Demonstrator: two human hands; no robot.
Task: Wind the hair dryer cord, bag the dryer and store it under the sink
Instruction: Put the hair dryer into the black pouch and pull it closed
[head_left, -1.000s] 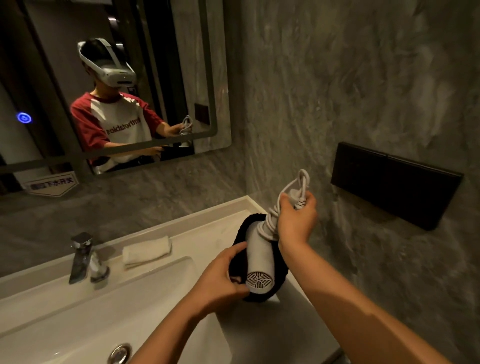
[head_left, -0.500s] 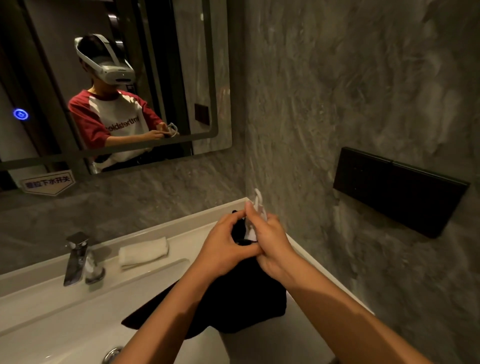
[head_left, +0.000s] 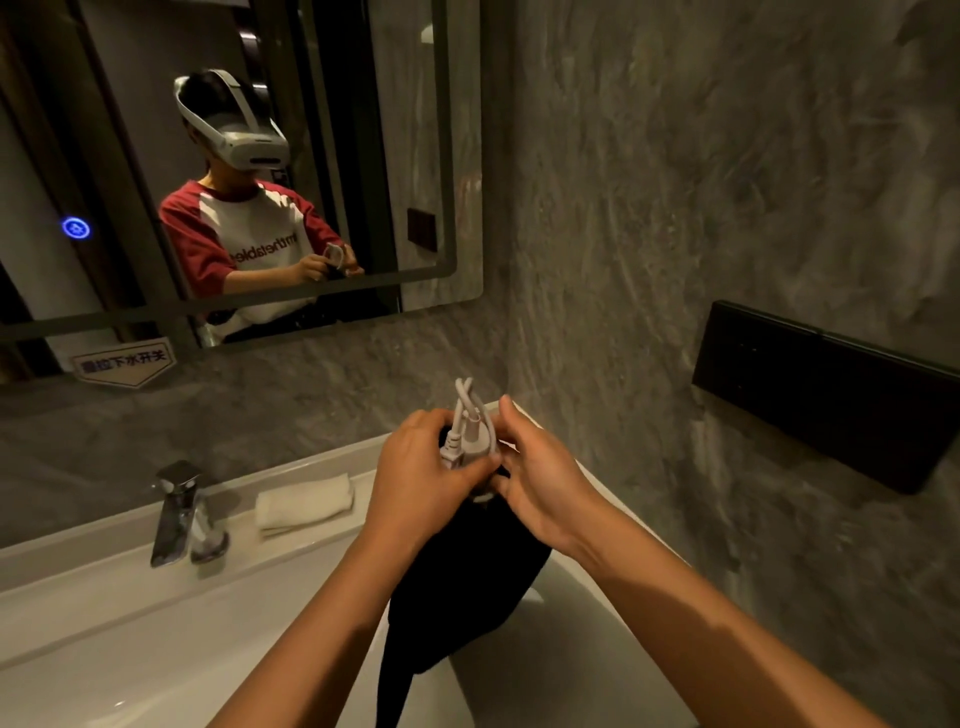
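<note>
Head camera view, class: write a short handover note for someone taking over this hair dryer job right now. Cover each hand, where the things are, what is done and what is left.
Left hand: pinches the wound cord at the bag's mouth.
Right hand: grips the mouth of the black bag from the other side.
Where: the bag is held above the sink; cord loops stick out of its top; the dryer is hidden, probably inside.
Done: cord wound.
Left: tuck the cord in, close the bag, store it under the sink.
</note>
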